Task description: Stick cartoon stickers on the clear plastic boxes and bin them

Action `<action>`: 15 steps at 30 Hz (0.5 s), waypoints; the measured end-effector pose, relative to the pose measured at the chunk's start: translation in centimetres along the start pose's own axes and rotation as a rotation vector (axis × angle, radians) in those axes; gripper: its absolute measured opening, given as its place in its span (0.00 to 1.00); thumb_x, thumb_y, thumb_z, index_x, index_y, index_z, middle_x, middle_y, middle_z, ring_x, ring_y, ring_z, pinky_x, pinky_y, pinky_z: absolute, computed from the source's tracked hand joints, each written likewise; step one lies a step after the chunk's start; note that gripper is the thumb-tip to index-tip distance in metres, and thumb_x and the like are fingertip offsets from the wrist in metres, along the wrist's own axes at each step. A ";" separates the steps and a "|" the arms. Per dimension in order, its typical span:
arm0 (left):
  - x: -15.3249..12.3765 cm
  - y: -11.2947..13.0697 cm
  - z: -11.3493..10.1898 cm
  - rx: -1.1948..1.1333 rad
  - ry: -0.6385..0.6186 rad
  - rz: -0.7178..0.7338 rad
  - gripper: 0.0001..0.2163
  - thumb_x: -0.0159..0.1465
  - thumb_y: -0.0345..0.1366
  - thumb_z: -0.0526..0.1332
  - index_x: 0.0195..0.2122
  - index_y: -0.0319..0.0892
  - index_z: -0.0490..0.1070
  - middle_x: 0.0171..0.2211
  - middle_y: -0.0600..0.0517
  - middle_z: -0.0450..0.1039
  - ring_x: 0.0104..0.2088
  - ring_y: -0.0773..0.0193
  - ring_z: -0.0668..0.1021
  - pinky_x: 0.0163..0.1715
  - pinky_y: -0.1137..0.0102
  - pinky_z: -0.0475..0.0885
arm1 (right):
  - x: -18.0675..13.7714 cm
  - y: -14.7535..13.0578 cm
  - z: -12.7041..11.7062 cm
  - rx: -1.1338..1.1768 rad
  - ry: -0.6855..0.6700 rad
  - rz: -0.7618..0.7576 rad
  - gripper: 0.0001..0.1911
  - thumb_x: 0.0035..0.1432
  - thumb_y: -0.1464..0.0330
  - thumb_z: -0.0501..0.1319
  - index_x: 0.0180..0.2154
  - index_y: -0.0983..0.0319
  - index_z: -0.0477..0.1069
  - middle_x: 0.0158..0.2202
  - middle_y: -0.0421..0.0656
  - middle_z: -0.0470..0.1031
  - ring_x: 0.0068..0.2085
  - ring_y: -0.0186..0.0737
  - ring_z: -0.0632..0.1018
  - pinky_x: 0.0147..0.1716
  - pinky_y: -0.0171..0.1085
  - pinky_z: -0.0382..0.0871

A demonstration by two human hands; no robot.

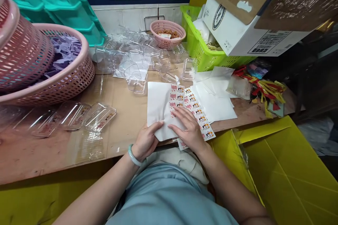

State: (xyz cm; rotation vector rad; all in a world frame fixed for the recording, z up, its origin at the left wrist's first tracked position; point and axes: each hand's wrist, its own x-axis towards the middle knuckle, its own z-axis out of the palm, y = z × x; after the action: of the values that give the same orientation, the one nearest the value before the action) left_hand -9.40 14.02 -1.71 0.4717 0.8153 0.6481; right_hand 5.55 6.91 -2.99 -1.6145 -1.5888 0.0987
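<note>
A white backing sheet [157,104] lies at the near edge of the wooden table [124,109], partly peeled back over a sheet of small printed stickers [194,107]. My left hand [146,140], with a pale green bangle on the wrist, pinches the lower edge of the white sheet. My right hand [188,128] lies flat with fingers stretched out, pressing on the white sheet and the sticker sheet beside it. More white sheets [215,95] are stacked just to the right.
Clear plastic boxes [137,61] crowd the table's back; flat clear packs [76,116] lie at the left. Pink baskets [44,66] stand far left, a small pink basket [168,33] and green crate [203,51] behind. Coloured ribbons [266,91] lie right. A yellow carton [285,172] stands below.
</note>
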 end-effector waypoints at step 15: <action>-0.4 0.6 0.5 0.070 -0.063 -0.016 0.12 0.52 0.34 0.68 0.37 0.35 0.77 0.37 0.47 0.81 0.39 0.56 0.81 0.43 0.65 0.74 | -0.1 0.1 -0.2 -0.113 0.046 -0.101 0.15 0.64 0.72 0.55 0.50 0.58 0.75 0.43 0.45 0.82 0.43 0.42 0.82 0.54 0.48 0.70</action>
State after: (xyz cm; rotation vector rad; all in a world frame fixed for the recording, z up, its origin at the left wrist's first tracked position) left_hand -9.43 14.16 -0.85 0.5458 0.7834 0.5886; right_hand 5.71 6.73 -3.02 -1.6067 -1.6623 -0.0823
